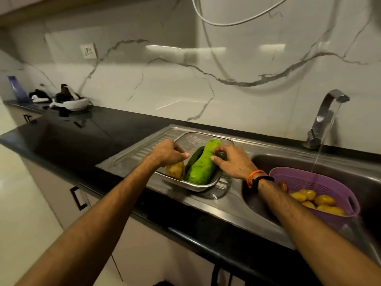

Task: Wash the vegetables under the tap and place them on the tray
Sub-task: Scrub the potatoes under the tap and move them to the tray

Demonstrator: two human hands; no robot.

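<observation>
A steel mesh tray stands on the sink's drainboard. In it lie a big light-green gourd, a dark green cucumber along its left side, and a potato at the near left corner. My left hand hangs just over the potato with loosely curled fingers that hold nothing I can see. My right hand reaches over the gourd's right side, and its thumb and forefinger pinch a small dark green vegetable. A purple colander in the sink basin holds several potatoes.
The tap at the back right runs, and its stream falls onto the colander's far rim. Black countertop stretches to the left, with a white bowl and dark items far back. A white cable hangs on the marble wall.
</observation>
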